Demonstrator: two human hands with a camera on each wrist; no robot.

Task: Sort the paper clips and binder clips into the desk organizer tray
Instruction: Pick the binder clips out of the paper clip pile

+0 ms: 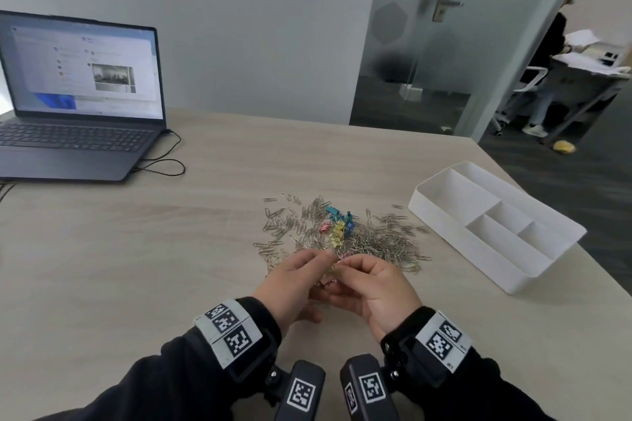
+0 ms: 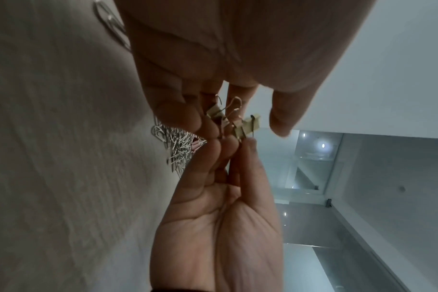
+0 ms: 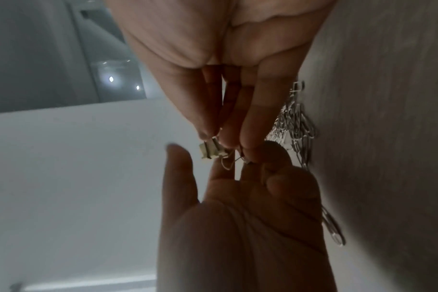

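Observation:
A heap of silver paper clips (image 1: 376, 239) lies mid-table, with blue, yellow and pink binder clips (image 1: 338, 225) among them. The white desk organizer tray (image 1: 458, 243), divided into several compartments, stands to the right of the heap. Both hands meet just in front of the heap, above the table. My left hand (image 1: 319, 261) curls its fingers round a yellow binder clip (image 2: 214, 112), thumb lifted. My right hand (image 1: 347, 265) pinches a second yellow binder clip (image 2: 248, 125) (image 3: 209, 151) between thumb and fingertips, close against the left fingers.
An open laptop (image 1: 78, 106) sits at the back left with a black cable (image 1: 164, 164) looping beside it. The table's right edge runs just behind the tray. A person (image 1: 547, 61) stands beyond the glass door at the far right.

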